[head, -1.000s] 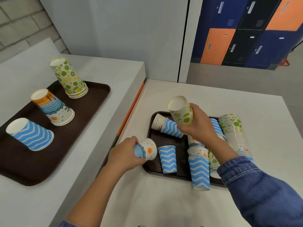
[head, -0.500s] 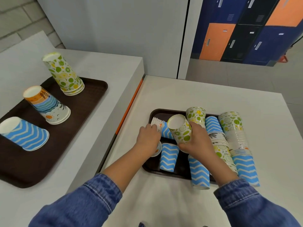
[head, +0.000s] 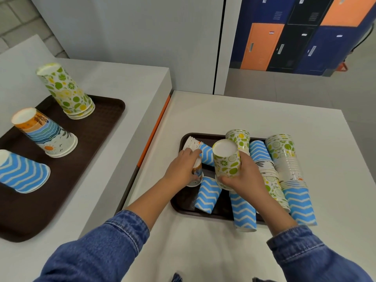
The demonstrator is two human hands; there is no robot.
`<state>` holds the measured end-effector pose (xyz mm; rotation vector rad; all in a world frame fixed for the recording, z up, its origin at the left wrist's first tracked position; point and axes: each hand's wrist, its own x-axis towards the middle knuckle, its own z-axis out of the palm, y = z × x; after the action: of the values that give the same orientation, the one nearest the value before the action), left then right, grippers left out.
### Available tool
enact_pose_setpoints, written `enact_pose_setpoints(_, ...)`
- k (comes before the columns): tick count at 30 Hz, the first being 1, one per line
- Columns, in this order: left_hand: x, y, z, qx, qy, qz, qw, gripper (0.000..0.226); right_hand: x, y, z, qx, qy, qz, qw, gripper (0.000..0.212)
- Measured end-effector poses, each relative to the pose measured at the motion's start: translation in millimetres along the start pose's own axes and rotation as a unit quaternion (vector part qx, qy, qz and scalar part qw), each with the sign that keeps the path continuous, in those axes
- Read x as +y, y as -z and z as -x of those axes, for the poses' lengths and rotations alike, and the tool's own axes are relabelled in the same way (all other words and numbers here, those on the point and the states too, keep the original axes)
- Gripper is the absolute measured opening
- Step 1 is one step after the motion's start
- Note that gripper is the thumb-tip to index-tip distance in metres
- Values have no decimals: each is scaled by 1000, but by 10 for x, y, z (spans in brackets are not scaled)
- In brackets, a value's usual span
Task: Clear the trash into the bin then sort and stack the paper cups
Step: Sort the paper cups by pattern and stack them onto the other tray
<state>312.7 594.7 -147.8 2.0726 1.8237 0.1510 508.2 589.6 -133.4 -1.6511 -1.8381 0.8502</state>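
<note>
**Left counter.** A brown tray [head: 97, 135] carries three sorted stacks, all mouth-down and standing apart from one another. The blue zigzag stack [head: 22, 174] is nearest, the sunset stack [head: 46, 133] is in the middle, and the citrus stack [head: 67, 92] is farthest.

**Right counter.** A second tray [head: 183, 202] holds the unsorted cups.
- The left hand [head: 181, 169] is closed round a sunset cup [head: 197, 172] at the tray's left side. The hand covers most of it, so it cannot be told whether this is one cup or a nested few.
- A loose zigzag cup [head: 207, 194] lies on the tray between the two hands.
- The right hand [head: 244, 176] grips a citrus cup [head: 226, 159] over the tray's middle. The cup is base uppermost, with thumb and fingers wrapped about its lower wall near the rim.
- A mixed column [head: 284, 159] of nested cups sits at the tray's right edge.

**Handling, as judged.** The cups are light, thin-walled paper and will dent under a hard squeeze. The closed base and the rolled rim are the stiff parts. Hold there, or wrap the wall broadly with light pressure. Nested cups may cling, so they are better parted with a twist than a hard pull.
</note>
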Motion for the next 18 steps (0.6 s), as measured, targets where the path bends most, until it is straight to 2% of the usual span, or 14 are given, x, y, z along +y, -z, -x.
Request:
enact_pose_setpoints(6, -14, -35, 61, 27, 34, 67, 997, 92, -40, 56, 11, 5, 13, -47, 999, 76)
enact_pose_setpoints(8, 98, -2, 182, 121, 43, 117, 985, 77, -33, 68, 9, 12, 15, -56, 998, 74)
enact_pose_setpoints(10, 265, -41, 371, 278, 37, 178, 943, 43, -36, 95, 10, 22, 10, -63, 998, 69)
enact_pose_setpoints(11, 335, -117, 468, 339, 39, 199, 919, 27, -26, 106, 1, 25, 10, -66, 997, 67)
enact_pose_setpoints(12, 386, -222, 555, 369, 53, 220, 902, 16, -19, 121, -3, 27, 13, -68, 997, 65)
enact_pose_setpoints(14, 425, -474, 662, 333, 117, 270, 896, 17, 9, 140, -15, 35, 18, -63, 997, 63)
enact_pose_setpoints(16, 431, -688, 686, 212, 202, 287, 912, 42, 32, 144, -21, 45, 17, -58, 997, 65)
enact_pose_setpoints(18, 439, -796, 673, 98, 242, 211, 942, 72, 34, 136, -12, 55, 18, -72, 996, 63)
